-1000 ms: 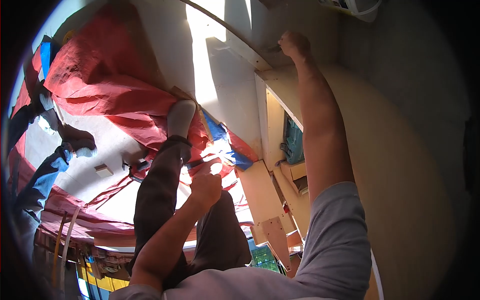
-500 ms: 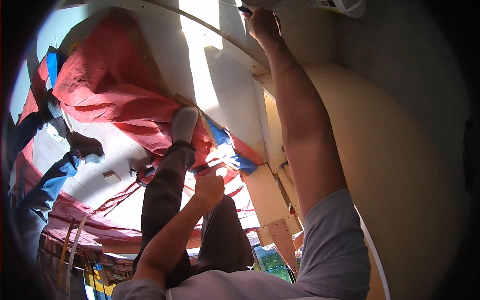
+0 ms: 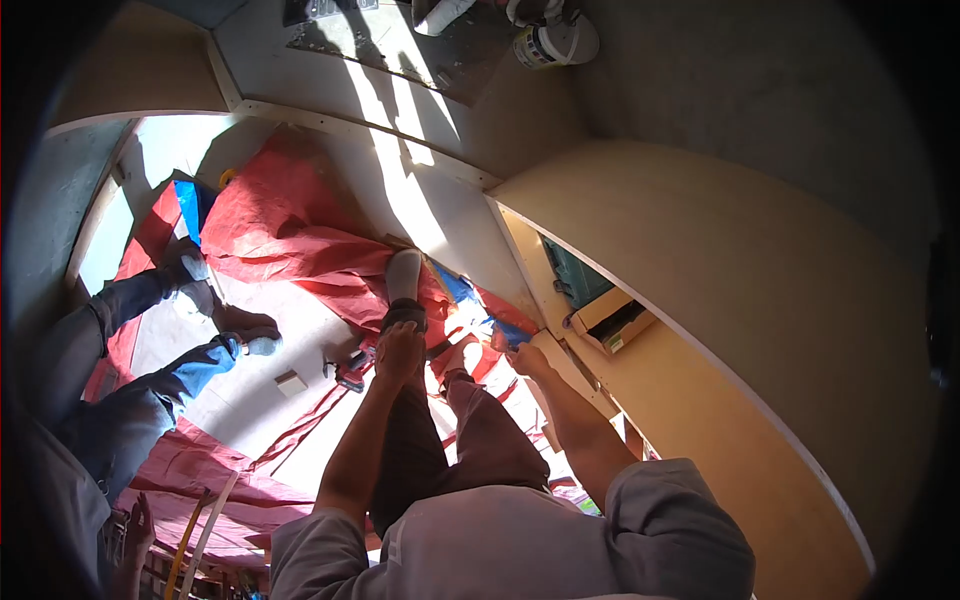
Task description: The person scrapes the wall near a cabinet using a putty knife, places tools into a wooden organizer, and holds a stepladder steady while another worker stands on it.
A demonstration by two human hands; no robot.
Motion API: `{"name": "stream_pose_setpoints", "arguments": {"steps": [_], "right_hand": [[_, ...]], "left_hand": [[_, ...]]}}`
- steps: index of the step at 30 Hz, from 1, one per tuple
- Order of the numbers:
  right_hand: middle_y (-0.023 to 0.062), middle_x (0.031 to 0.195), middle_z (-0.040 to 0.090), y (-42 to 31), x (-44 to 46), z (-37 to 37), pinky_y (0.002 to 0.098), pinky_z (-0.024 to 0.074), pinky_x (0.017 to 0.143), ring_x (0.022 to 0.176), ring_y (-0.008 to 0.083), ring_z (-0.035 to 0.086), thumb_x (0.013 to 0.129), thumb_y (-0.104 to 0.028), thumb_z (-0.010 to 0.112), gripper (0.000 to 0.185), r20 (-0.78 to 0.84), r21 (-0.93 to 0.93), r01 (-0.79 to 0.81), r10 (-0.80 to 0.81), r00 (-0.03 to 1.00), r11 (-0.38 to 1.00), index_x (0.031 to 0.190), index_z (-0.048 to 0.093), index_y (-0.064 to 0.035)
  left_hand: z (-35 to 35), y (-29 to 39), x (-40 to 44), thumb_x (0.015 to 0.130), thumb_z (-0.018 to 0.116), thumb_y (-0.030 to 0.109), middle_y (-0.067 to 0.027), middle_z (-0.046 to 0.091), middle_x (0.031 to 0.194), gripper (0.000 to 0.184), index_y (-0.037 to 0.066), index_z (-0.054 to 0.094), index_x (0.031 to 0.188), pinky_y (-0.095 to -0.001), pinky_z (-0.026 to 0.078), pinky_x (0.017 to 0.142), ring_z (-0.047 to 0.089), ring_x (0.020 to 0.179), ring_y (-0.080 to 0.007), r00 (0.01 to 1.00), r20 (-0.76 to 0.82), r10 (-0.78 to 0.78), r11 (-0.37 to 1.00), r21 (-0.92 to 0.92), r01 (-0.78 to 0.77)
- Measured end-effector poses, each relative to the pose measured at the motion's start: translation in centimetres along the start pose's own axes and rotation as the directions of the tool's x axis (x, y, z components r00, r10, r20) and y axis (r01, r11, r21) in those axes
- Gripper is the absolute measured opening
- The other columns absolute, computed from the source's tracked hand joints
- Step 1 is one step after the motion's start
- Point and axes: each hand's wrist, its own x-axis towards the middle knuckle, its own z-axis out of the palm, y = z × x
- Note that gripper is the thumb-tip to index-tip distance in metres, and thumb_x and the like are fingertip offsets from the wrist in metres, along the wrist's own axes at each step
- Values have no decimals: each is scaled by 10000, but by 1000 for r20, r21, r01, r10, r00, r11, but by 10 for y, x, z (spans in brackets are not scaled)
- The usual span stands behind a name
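Both arms are reaching forward and down. The left hand [image 3: 400, 352] is showing bent fingers over the trouser leg [image 3: 415, 440]; the right hand [image 3: 527, 360] is bending near the blue sheet [image 3: 458, 288]. Whether either is gripping anything cannot be told. A red drill [image 3: 352, 370] is lying on the floor [image 3: 250, 345], left of the left hand.

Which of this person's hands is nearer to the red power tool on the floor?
Left: the left hand appears just right of the red power tool; the right hand is clearly farther right.
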Motion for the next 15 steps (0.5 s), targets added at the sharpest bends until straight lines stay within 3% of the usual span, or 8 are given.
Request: {"name": "stream_pose_setpoints", "arguments": {"steps": [1, 5, 6, 8, 10, 12, 14, 15], "right_hand": [[236, 969, 649, 14, -19, 5, 435, 484, 787, 938, 375, 628, 876, -390, 577, 419, -23, 55, 3, -2, 1000, 998, 1024, 617, 0], [169, 935, 674, 42, -77, 6, 379, 488, 753, 890, 293, 650, 826, -371, 672, 368, -169, 199, 147, -114, 979, 969, 1023, 659, -61], [136, 810, 677, 40, -96, 0, 353, 493, 668, 749, 241, 660, 847, -404, 652, 366, -238, 218, 154, -100, 966, 964, 959, 665, -55], [65, 578, 600, 58, -99, 14, 311, 458, 493, 487, 141, 580, 906, -436, 571, 409, -170, 534, 120, -33, 985, 837, 829, 634, -40], [80, 568, 590, 71, -106, 28, 304, 452, 456, 465, 151, 573, 909, -419, 574, 419, -132, 716, 118, -32, 991, 688, 809, 617, -15], [84, 558, 585, 78, -126, 34, 303, 447, 437, 447, 154, 565, 911, -412, 572, 423, -138, 825, 125, -18, 990, 551, 799, 606, -5], [70, 600, 584, 99, -139, 52, 298, 438, 456, 491, 148, 558, 915, -438, 552, 437, -165, 849, 159, -33, 986, 503, 791, 587, -20], [63, 611, 581, 110, -146, 61, 294, 435, 462, 503, 145, 552, 916, -443, 547, 437, -173, 879, 166, -25, 985, 448, 787, 583, -28]], "left_hand": [[-12, -13, -12, 855, 535, 254, -211, 630, 988, 272, 23, 622, 970, -457, 492, 798, 608, 931, -376, 998, -54, -29, 1000, -14, 28], [-52, -64, -77, 856, 514, 302, -230, 624, 1033, 315, 27, 629, 958, -463, 488, 808, 591, 978, -390, 925, 186, -331, 943, 35, 331], [-68, -59, -96, 852, 516, 323, -234, 622, 1047, 333, 27, 631, 951, -463, 486, 818, 585, 995, -395, 882, 241, -404, 915, 92, 394], [-5, -186, -133, 841, 553, 361, -225, 624, 1081, 374, 19, 631, 969, -462, 479, 850, 577, 1021, -407, 960, 228, -163, 968, 223, 112], [-45, -134, -177, 842, 582, 366, -208, 626, 1099, 375, 25, 637, 989, -444, 484, 855, 581, 1041, -373, 905, 213, -369, 921, 210, 327], [-42, -129, -209, 824, 577, 329, -218, 669, 950, 366, -1, 670, 950, -450, 469, 885, 623, 983, -364, 915, 144, -375, 921, 170, 351], [-12, -166, -222, 829, 584, 319, -200, 682, 910, 350, -2, 675, 932, -420, 491, 848, 656, 897, -337, 881, 178, -438, 898, 38, 438], [-8, -158, -228, 839, 590, 308, -156, 692, 847, 317, 5, 677, 874, -367, 524, 719, 679, 753, -252, 844, 218, -490, 863, -17, 505]]}}
